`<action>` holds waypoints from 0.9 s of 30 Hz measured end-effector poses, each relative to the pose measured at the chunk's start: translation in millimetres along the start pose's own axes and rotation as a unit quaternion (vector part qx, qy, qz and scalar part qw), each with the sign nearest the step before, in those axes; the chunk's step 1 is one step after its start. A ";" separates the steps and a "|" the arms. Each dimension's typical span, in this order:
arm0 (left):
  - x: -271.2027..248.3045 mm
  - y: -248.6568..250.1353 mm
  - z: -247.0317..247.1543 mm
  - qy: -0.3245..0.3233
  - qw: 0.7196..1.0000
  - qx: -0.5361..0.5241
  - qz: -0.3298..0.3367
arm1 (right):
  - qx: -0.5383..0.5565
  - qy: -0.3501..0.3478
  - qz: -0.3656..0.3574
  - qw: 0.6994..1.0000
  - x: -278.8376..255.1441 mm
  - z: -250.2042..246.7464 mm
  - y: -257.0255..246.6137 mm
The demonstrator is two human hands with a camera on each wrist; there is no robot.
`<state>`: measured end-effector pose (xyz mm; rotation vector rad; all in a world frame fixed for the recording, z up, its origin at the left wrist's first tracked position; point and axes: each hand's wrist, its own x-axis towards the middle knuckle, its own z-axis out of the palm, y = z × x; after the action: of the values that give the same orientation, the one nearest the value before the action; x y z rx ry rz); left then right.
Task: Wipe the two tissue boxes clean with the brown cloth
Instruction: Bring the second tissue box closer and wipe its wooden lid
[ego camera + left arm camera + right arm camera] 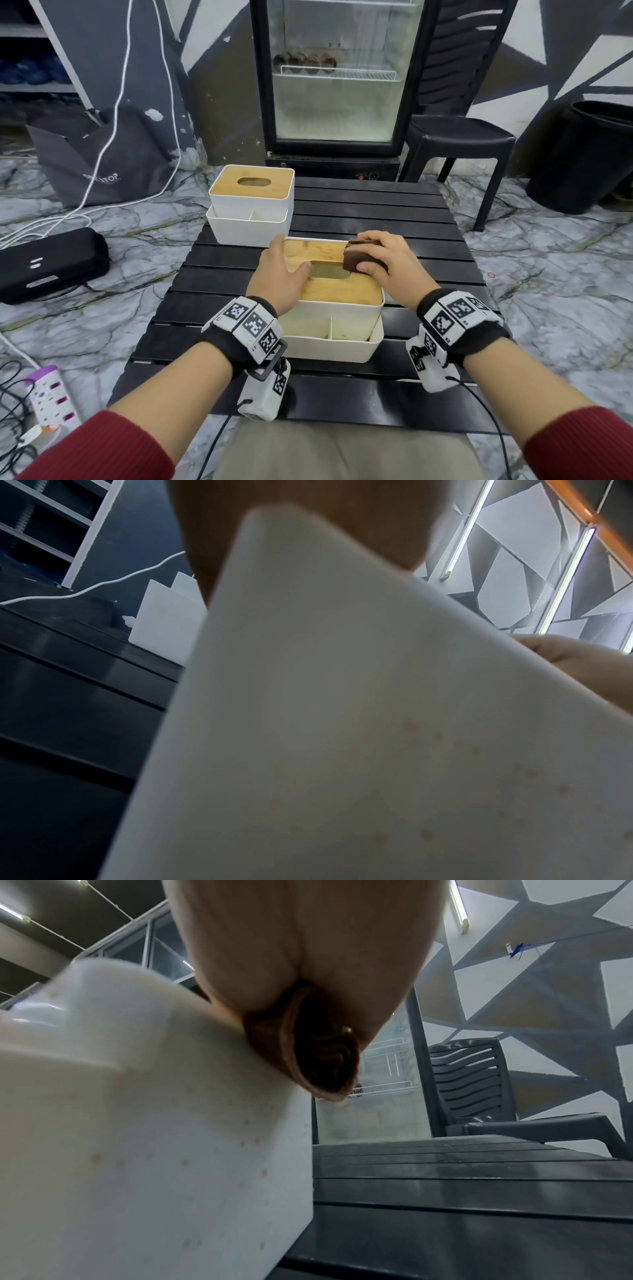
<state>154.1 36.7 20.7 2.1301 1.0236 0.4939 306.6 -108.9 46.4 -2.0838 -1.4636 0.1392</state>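
Note:
Two white tissue boxes with bamboo lids stand on the black slatted table [370, 212]. The near tissue box [337, 291] [342, 723] [137, 1137] has small brownish spots on its white wall. My left hand [281, 270] lies on the left part of its lid, fingers over the far-left edge and thumb at the slot. My right hand [383, 263] grips the folded brown cloth [358, 258] [318, 1053] and holds it on the lid's far-right corner. The far tissue box [251, 202] [161, 620] stands at the table's back left, untouched.
A glass-door fridge [337, 78] stands behind the table, with a black chair [462, 140] [479, 1085] and a black bin [582, 157] to its right. On the floor to the left lie a black case [51, 263], white cables, a grey bag and a power strip [51, 397].

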 end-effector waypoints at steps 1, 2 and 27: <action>0.2 0.1 0.0 -0.002 1.000 0.001 0.001 | -0.001 -0.005 0.003 1.000 3.0 -0.5 0.9; 0.5 0.2 0.1 -0.003 1.000 0.001 0.001 | -0.003 -0.012 0.004 1.000 5.7 -1.2 1.5; -25.3 39.8 9.8 -0.082 0.997 0.002 0.002 | -0.068 0.034 0.125 0.989 -33.3 -6.2 -16.2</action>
<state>165.1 -4.7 42.6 2.1377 0.9297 0.3134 282.7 -137.3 51.9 -2.3551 -1.1966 0.0661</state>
